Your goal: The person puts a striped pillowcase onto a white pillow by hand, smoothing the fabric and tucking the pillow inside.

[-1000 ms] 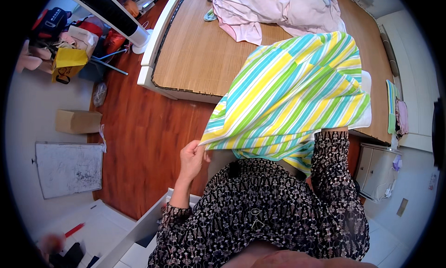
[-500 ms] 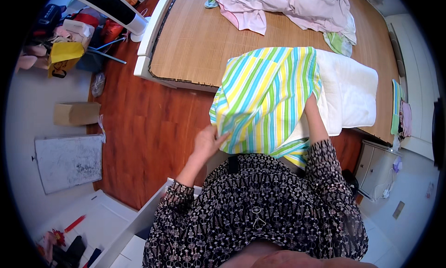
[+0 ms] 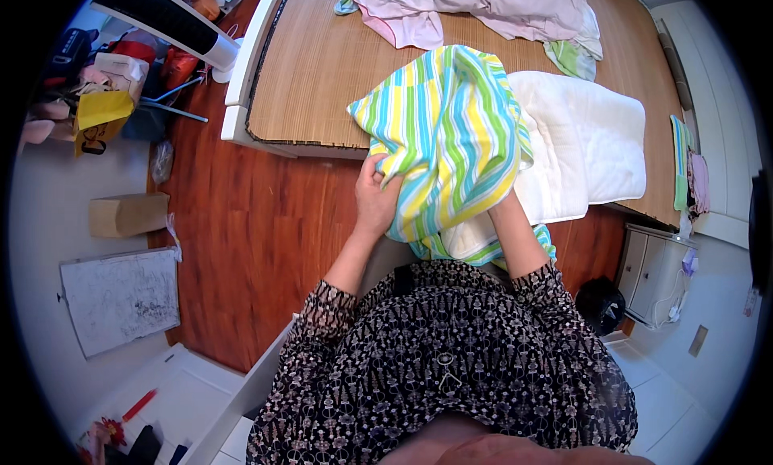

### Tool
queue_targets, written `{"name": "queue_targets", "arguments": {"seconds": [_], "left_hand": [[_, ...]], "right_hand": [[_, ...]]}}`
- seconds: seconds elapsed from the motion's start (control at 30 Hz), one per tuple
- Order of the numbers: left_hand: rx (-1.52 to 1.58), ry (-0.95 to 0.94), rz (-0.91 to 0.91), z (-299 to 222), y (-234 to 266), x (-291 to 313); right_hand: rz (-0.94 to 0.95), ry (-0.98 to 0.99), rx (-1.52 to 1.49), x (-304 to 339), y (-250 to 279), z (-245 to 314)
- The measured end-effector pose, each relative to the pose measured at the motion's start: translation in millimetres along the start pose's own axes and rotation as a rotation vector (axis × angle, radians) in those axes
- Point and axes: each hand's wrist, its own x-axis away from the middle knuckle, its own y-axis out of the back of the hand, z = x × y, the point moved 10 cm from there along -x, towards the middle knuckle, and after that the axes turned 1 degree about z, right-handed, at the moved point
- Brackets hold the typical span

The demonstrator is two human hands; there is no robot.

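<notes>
While the slatted mat (image 3: 310,78) on the bed (image 3: 237,127) stretches from its rounded near-left corner to pink bedding (image 3: 483,10), a soft white quilted pad (image 3: 592,143) laps over the near edge, partly covered by the rumpled striped cloth (image 3: 451,135) bulging across that edge. The hands are apart: the left hand (image 3: 377,198) pinches the cloth's left side; the right hand (image 3: 506,210) goes beneath, fingers hidden, its hold impossible to tell.

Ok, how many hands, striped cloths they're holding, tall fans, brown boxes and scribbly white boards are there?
Hands: 2 (left hand; right hand, partly hidden)
Held striped cloth: 1
Tall fan: 1
Brown box: 1
Scribbly white board: 1
Total: 6
</notes>
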Motion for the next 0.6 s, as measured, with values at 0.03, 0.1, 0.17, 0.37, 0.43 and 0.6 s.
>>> {"name": "queue_targets", "arguments": {"seconds": [0.03, 0.1, 0.17, 0.37, 0.43, 0.6], "left_hand": [[0.068, -0.040, -0.021, -4, -1, 4], [0.102, -0.033, 0.044, -8, -12, 13], [0.151, -0.031, 0.093, -18, -22, 24], [-0.092, -0.252, 0.101, -85, -36, 43], [-0.191, -0.320, 0.081, -89, -37, 42], [-0.113, -0.315, 0.036, -97, -36, 50]], "right_hand": [[0.009, -0.008, 0.123, 0, 1, -2], [0.070, -0.025, 0.497, 7, -8, -16], [0.121, -0.042, 0.709, 18, -18, -32], [0.000, -0.046, 0.584, 18, 23, 14], [0.009, -0.068, 0.629, 17, 29, 12], [0.040, -0.072, 0.631, 13, 20, 2]]}}
